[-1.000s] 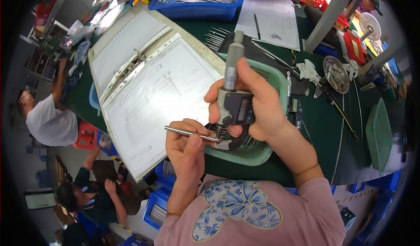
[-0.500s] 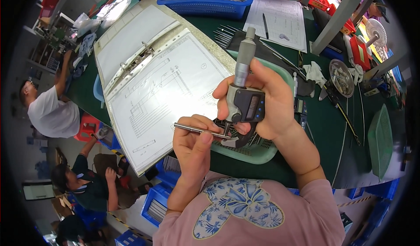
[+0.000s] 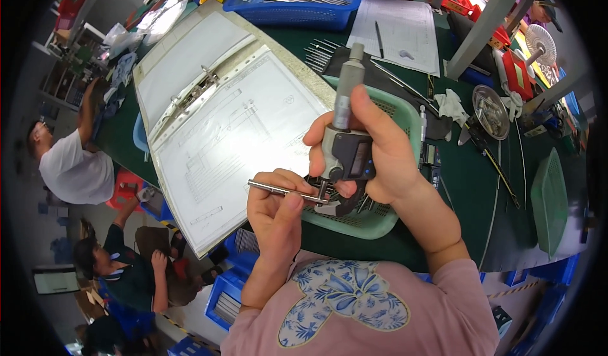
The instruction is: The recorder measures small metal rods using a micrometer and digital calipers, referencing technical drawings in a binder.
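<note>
My left hand (image 3: 276, 211) pinches a thin metal pin (image 3: 278, 190) between thumb and fingers, its right end lying in the jaws of a digital micrometer (image 3: 347, 142). Wrapped round the micrometer's body is my right hand (image 3: 391, 147), the thumb up along the silver barrel. The barrel points up and away, and the small screen on the dark housing faces me. Beneath both hands stands a light green basket (image 3: 364, 230) with several metal pins in it. Under my left fingers lies the lower edge of an open ring binder (image 3: 190, 220) with a technical drawing.
A blue basket (image 3: 291, 19) of metal rods stands at the back, beside a paper sheet with a pen (image 3: 380, 39). To the right lie calipers (image 3: 491, 150), white gloves (image 3: 451, 106), a round metal dish (image 3: 491, 112) and a green tray (image 3: 550, 204). Other people sit at the left.
The view has shifted slightly. Both hands still hold the pin and the micrometer together, and the micrometer has turned a little, so its screen shows at a steeper angle.
</note>
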The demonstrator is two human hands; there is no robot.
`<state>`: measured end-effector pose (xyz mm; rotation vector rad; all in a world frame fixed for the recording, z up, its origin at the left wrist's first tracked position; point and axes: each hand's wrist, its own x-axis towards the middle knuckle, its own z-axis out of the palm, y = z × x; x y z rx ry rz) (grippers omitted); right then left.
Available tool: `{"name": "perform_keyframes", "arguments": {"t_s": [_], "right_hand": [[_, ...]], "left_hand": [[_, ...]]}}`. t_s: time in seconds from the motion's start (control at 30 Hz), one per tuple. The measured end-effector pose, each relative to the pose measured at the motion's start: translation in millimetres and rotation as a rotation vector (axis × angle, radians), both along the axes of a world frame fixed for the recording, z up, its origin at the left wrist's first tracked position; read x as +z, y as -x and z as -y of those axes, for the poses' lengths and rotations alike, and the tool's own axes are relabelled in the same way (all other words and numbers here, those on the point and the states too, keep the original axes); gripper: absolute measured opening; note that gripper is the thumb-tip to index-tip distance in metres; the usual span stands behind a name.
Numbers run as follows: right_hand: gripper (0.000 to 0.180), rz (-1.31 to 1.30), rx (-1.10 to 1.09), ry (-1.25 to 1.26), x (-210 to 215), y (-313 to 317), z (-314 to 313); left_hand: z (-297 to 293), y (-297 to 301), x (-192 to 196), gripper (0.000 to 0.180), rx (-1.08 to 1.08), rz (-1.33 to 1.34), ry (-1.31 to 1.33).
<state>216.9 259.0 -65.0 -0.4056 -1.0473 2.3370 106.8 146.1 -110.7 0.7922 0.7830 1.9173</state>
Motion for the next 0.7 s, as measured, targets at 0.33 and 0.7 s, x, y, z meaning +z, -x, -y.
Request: {"name": "perform_keyframes", "arguments": {"t_s": [0.33,0.7], "right_hand": [[0.062,-0.069,0.012,0.07,5.3,-1.7,0.3],[0.063,-0.014,-0.005,0.125,4.8,-0.6,1.5]], "left_hand": [[0.1,-0.8,-2.5,0.016,-0.025,-0.05,-0.009],[-0.1,-2.3,0.4,0.015,-0.051,0.001,-0.039]]}}
